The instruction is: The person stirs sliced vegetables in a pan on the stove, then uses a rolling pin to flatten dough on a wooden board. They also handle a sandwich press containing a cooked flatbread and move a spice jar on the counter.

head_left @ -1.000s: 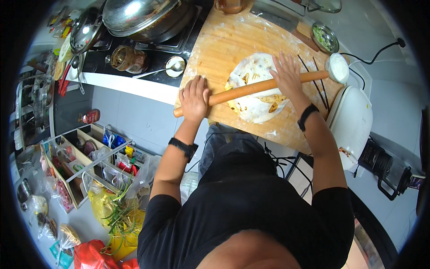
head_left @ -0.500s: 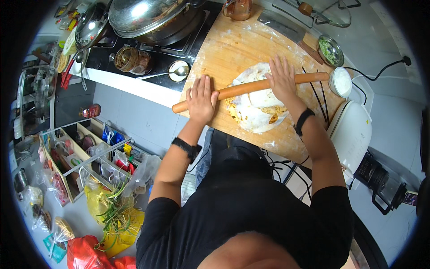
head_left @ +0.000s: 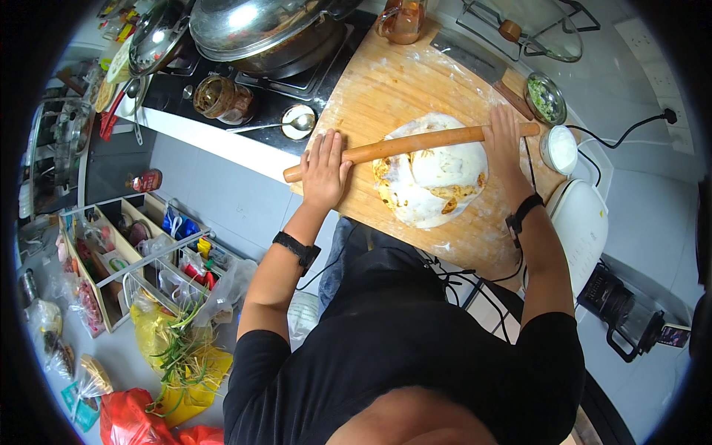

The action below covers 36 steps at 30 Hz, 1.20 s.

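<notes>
A long wooden rolling pin lies across the far part of a flat round of dough, whose pale surface shows orange-brown filling on its left and near sides. My left hand rests flat on the pin's left end, beyond the dough, fingers stretched out. Over toward the pin's right end, my right hand lies flat with its fingers extended, just past the dough's right edge. Both palms press on the pin without wrapping round it. Beneath the dough is a floured wooden board.
At the board's far right lie a cleaver, a bowl of chopped greens and a jar of white powder. A dark chopstick is beside my right hand. Left stands a stove with a lidded pan, an open jar and a spoon.
My right hand has slid outward to the right along the pin, off the dough. My left hand stays near the left end. The pin lies slightly farther over the dough.
</notes>
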Tool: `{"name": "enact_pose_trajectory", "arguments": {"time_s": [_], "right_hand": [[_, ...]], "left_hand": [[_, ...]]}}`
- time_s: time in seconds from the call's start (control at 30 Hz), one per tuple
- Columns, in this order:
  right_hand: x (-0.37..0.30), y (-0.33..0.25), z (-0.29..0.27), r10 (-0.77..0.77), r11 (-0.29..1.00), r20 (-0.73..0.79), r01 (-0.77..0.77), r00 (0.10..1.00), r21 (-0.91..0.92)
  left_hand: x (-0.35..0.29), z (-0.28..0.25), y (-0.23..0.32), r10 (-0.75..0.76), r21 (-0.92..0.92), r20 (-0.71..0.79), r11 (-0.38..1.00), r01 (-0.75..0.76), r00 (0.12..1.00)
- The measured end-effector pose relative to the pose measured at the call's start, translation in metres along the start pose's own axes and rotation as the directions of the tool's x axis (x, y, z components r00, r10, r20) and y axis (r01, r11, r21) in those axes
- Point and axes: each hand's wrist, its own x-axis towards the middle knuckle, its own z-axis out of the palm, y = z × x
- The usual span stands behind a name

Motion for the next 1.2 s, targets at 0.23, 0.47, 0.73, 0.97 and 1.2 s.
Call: {"name": "enact_pose_trajectory", "arguments": {"time_s": [0.23, 0.47, 0.73, 0.97, 1.2], "right_hand": [[0.026, 0.017, 0.034, 0.011, 0.997, -0.019, -0.012, 1.0, -0.08], [0.043, 0.014, 0.026, 0.241, 0.97, 0.18, -0.239, 0.953, -0.037], [0.021, 0.03, -0.007, 0.071, 0.992, 0.329, -0.102, 0.942, 0.078], [0.025, 0.012, -0.052, -0.041, 0.989, 0.122, 0.023, 0.992, 0.147], [-0.123, -0.032, -0.138, 0.131, 0.983, 0.052, -0.137, 0.99, 0.125]], "left_hand": [[0.063, 0.015, -0.019, -0.061, 0.188, -0.119, 0.979, 0.083, 0.991], [0.06, 0.003, -0.006, 0.184, -0.012, -0.23, 0.981, -0.192, 0.956], [0.057, -0.019, -0.013, 0.219, -0.087, -0.215, 0.967, -0.241, 0.952], [0.049, -0.061, -0.025, 0.251, -0.093, -0.33, 0.951, -0.295, 0.91], [0.041, -0.079, -0.02, 0.403, -0.271, -0.266, 0.841, -0.469, 0.876]]}}
